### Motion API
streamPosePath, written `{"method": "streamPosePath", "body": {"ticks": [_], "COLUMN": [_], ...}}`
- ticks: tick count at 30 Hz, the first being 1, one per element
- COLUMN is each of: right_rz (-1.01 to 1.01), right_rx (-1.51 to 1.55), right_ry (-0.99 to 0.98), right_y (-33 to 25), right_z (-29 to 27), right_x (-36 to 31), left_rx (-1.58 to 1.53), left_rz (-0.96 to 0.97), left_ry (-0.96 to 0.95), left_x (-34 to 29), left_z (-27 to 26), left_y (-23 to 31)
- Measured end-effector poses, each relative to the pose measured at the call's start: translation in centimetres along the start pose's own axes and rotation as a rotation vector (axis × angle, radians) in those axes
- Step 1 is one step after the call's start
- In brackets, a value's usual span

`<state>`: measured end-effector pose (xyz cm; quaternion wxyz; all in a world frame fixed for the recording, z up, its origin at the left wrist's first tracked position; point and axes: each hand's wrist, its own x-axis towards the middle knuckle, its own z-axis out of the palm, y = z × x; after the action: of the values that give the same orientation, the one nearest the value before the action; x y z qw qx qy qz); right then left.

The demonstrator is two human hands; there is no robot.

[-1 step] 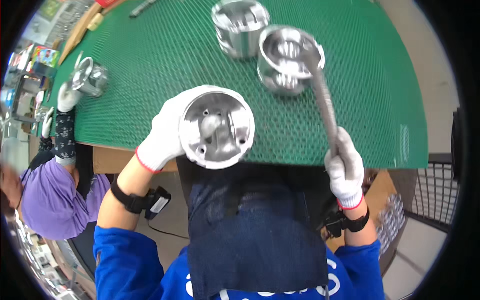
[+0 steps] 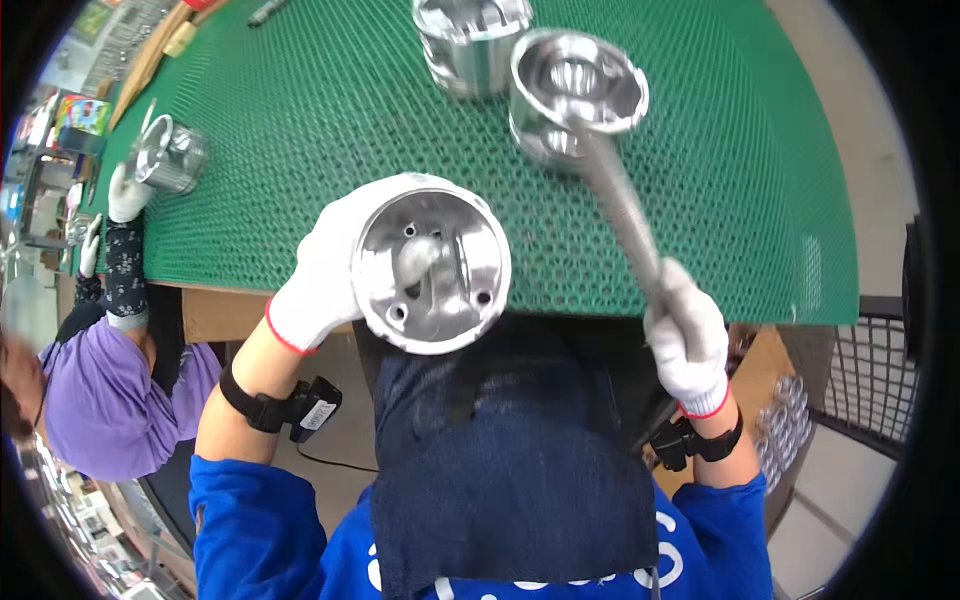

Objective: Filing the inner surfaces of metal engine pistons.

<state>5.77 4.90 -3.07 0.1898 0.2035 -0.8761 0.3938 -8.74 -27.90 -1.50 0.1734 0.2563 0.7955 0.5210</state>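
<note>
My left hand (image 2: 325, 262), in a white knit glove, grips a shiny round metal housing (image 2: 480, 250) over the table's near edge. Its open mouth faces up toward me, showing a slotted floor with several small holes, and a white gloved fingertip shows inside. In my gloved right hand (image 2: 690, 345), closed around one end, is a long grey metal file (image 2: 625, 215), blurred by motion. It slants up and left, apart from the held housing; its far end overlaps the near side of a second housing (image 2: 545, 125), and I cannot tell whether they touch.
Another metal housing (image 2: 470, 65) stands behind that one on the green perforated mat (image 2: 330, 110). At left, a co-worker's gloved hand (image 2: 127, 193) holds a similar housing (image 2: 172, 155). Metal parts (image 2: 782, 430) lie below the table at right, near a black wire rack (image 2: 870, 370).
The file has swung left and its far end is lower. My left hand still holds the housing in nearly the same place. The view has shifted slightly.
</note>
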Motion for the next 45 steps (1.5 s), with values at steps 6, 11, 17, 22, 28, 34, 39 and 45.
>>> {"method": "streamPosePath", "body": {"ticks": [6,11,17,22,28,34,39,45], "right_rz": [0.083,0.035,0.023,0.115,0.029,0.001,0.186,0.405], "right_rx": [0.206,0.058,-0.032,0.118,-0.131,0.022,0.334,0.341], "right_ry": [-0.343,-0.311,-0.402,-0.315,-0.405,-0.23,-0.119,-0.089], "right_y": [-3.2,-3.5,-2.0,-2.6,-1.4,-0.9,0.2,-0.9], "right_z": [-1.1,4.2,0.4,3.7,-0.7,4.7,1.2,1.1], "right_x": [-3.1,3.4,-1.0,5.7,1.0,8.6,3.2,2.2], "left_rx": [-0.328,-0.599,-0.069,-0.407,0.013,0.246,0.178,-0.389], "left_rz": [-0.012,-0.131,0.061,-0.028,0.104,-0.028,0.364,0.338], "left_ry": [0.003,0.021,-0.189,-0.207,-0.195,-0.294,0.426,0.526], "left_x": [-1.5,-1.6,1.1,1.2,1.8,1.1,-1.3,-3.5], "left_z": [1.3,1.6,0.8,1.3,0.9,-0.2,0.6,5.9], "left_y": [-1.4,-1.7,1.2,0.8,2.3,1.7,-0.4,0.9]}}
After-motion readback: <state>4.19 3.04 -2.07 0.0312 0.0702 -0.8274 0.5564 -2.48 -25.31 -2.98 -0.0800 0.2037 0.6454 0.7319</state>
